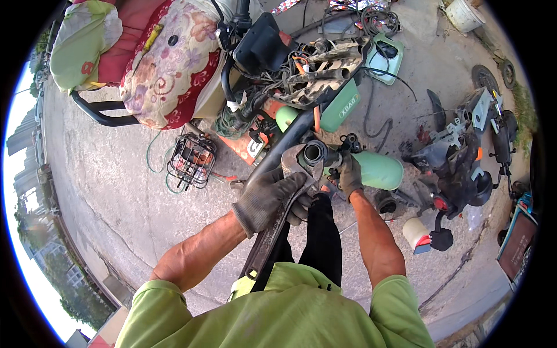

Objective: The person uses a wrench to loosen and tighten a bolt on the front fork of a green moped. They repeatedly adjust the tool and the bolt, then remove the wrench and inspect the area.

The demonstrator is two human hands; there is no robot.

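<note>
My left hand (270,200), in a grey work glove, is closed round the handle of a large adjustable wrench (268,246). The wrench slants up from my waist, its jaws at a round, hollow steel tube (314,152) on a green electric scooter. My right hand (350,175), gloved too, is closed against the dark metal part just right of that tube; its fingertips are partly hidden. Beside it is a rounded green scooter panel (380,170). A dark frame bar (281,145) runs next to my left hand.
Ahead is an opened green scooter body (341,107) with tangled cables. A flowered seat cover (174,64) lies on a vehicle at upper left. A black wire basket (191,161) sits on the concrete. Dismantled scooter parts (458,156) and a white cup-shaped container (416,233) are at right.
</note>
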